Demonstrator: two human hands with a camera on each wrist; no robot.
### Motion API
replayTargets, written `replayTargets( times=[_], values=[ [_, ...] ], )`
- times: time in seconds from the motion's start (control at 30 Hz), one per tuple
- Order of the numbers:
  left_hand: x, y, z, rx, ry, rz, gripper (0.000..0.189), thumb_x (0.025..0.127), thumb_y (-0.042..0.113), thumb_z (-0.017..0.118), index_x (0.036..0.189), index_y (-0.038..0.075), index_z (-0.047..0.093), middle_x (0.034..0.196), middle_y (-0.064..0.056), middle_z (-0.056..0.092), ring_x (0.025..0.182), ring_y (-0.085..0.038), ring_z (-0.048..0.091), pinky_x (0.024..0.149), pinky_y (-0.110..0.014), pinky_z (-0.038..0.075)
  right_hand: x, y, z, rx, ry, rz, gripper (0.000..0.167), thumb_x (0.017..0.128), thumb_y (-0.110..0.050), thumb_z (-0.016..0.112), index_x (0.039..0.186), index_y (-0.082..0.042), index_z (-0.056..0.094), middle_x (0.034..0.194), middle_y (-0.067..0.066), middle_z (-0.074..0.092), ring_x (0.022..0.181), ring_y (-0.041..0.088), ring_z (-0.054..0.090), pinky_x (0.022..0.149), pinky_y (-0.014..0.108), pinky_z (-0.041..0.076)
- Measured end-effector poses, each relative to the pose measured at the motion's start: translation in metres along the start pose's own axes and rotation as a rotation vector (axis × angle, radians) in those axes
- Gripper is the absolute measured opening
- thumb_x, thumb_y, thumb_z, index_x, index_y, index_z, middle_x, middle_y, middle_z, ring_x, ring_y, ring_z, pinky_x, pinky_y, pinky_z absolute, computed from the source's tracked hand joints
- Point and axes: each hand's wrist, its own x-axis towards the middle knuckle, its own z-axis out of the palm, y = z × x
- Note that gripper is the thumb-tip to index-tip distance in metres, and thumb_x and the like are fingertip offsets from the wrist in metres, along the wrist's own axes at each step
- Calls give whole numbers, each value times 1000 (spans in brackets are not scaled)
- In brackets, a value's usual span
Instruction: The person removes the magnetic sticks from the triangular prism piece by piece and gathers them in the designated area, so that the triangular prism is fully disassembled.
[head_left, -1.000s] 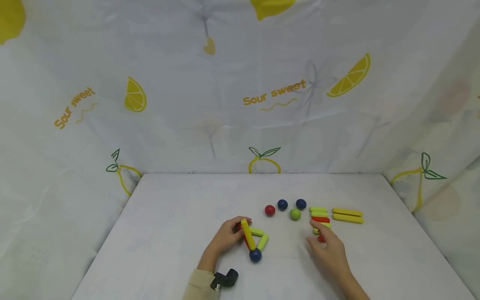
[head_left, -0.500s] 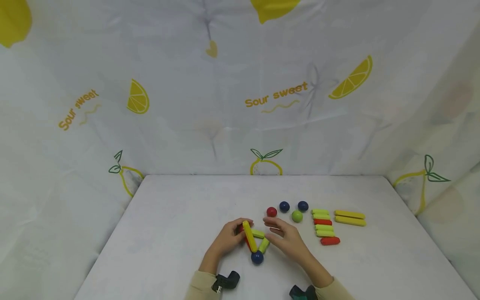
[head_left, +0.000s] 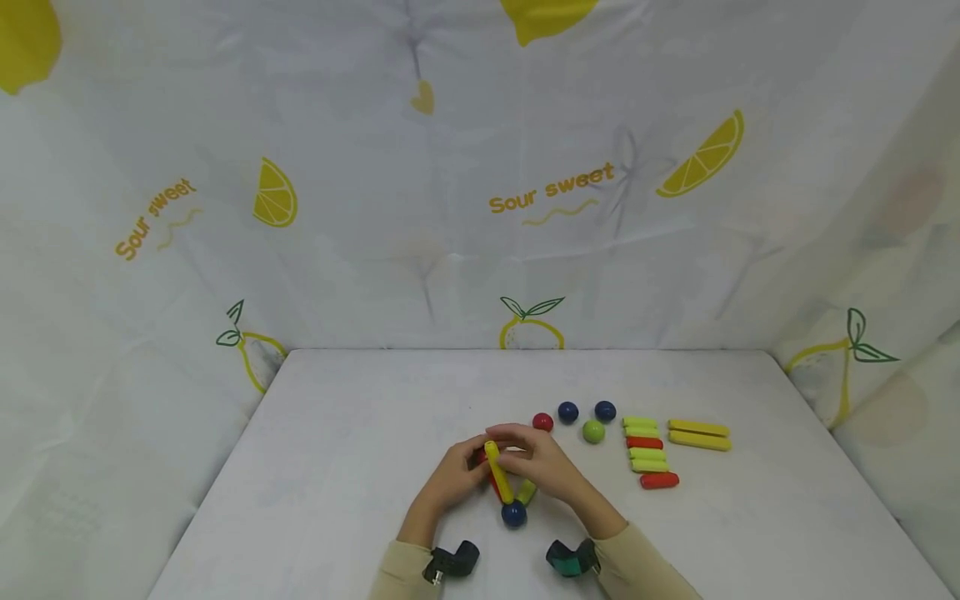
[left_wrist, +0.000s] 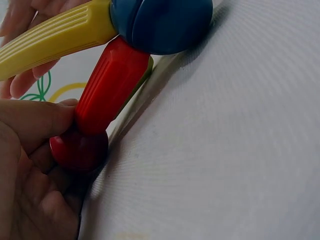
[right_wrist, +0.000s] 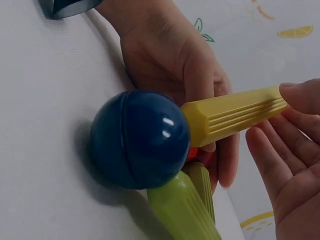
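Observation:
A small frame of toy building sticks and balls stands on the table. Its blue ball (right_wrist: 140, 140) joins a raised yellow stick (right_wrist: 240, 115), a red stick (left_wrist: 110, 87) and a lime green stick (right_wrist: 180, 207). With thumb and fingers my left hand (head_left: 454, 477) holds the frame at its red ball (left_wrist: 80, 150), the thumb lying on the end of the red stick. My right hand (head_left: 546, 463) pinches the yellow stick near its upper free end. In the head view this hand covers the farther lime stick.
Behind the hands lie a loose red ball (head_left: 543, 422), two blue balls (head_left: 567, 412) and a green ball (head_left: 593, 431). To the right sit a column of short lime and red sticks (head_left: 645, 443) and two long yellow sticks (head_left: 699, 435). A printed curtain (head_left: 390, 275) hangs behind the table.
My right hand has come left from beside the short sticks to the upright yellow stick and now pinches it. My left hand has kept its hold on the frame.

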Motion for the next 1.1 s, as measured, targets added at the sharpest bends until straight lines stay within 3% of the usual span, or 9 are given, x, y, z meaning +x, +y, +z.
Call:
replayTargets(
  times=[0.2,0.37,0.53,0.67,0.9,1.1],
  values=[
    [0,0,1,14,7,-3,22,92,18,59,113,13,63,113,0,65,105,-13,57,99,-36,45,5,-6,-4,-97,-67,-18,33,94,-16,58,125,-3,59,123,13,62,109,26,59,87,19,50],
    [1,1,-1,28,-2,32,23,93,19,59,114,11,62,113,-2,65,105,-14,57,98,-35,46,4,-7,-9,-123,-65,-17,30,94,-15,58,122,-3,61,121,13,63,109,27,58,90,25,51],
    [-1,5,-3,32,-8,18,26,94,23,59,117,11,61,115,-4,65,108,-17,59,100,-38,45,2,0,-11,-136,-17,-29,26,94,-17,59,117,-5,63,116,11,64,108,25,59,93,40,51],
    [-1,6,-3,16,-11,-8,26,94,22,58,118,12,61,118,-4,65,112,-19,58,101,-40,44,-1,3,-10,-131,32,-19,25,92,-17,61,114,-4,62,114,12,64,106,24,60,94,44,49],
    [-2,8,-2,-17,-28,-45,27,94,23,57,120,15,61,120,-2,64,114,-18,57,103,-42,42,-8,5,-6,-85,111,-12,26,91,-14,62,114,-2,60,111,15,64,106,29,60,97,45,47],
    [0,6,-1,-8,-38,-23,26,94,19,57,119,16,62,118,0,65,107,-15,59,100,-39,45,-10,11,-7,-48,237,27,25,88,-14,66,109,-2,60,107,11,63,104,18,59,98,36,48]
  ],
)
